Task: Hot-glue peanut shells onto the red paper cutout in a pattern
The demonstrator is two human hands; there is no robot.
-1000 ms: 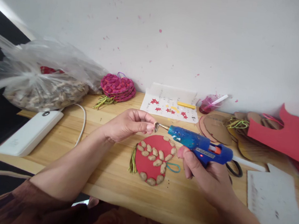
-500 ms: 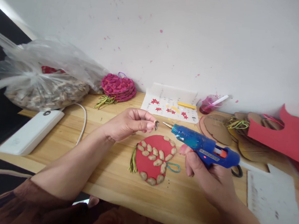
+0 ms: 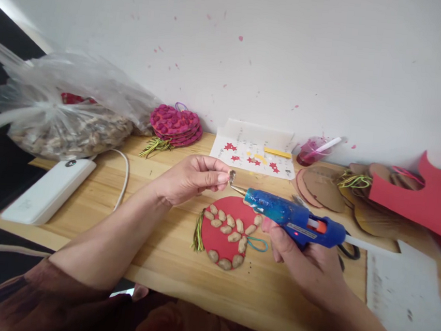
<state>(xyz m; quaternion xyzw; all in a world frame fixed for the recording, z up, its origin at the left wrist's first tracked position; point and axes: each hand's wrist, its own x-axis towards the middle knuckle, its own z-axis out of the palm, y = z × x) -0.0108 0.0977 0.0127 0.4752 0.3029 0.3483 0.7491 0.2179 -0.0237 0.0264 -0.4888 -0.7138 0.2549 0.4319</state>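
Observation:
Between thumb and fingertips, my left hand [image 3: 198, 180] pinches a small peanut shell piece [image 3: 232, 176], its dark hollow side turned right. My right hand [image 3: 308, 265] is wrapped around the handle of a blue hot glue gun [image 3: 293, 217], with a white glue stick coming out of its back. The gun's metal nozzle is at the shell's lower edge. Below both hands lies a red round card [image 3: 213, 237] bearing several peanut shells in a leafy row and along its rim. A green-yellow tassel [image 3: 198, 231] and a teal loop [image 3: 257, 244] stick out from its sides.
On the left are a plastic bag of shells [image 3: 71, 130] and a white power bank [image 3: 48, 190] with a cable. Pink decorated discs [image 3: 175, 125], a paper with red stars [image 3: 252, 161] and a cup of red paint [image 3: 311, 153] stand along the wall. Cardboard pieces [image 3: 325, 188] lie right.
The glue gun has moved left and slightly down, tilting less, so its nozzle has come to the shell's lower edge. My left hand stays nearly in place, still pinching the shell.

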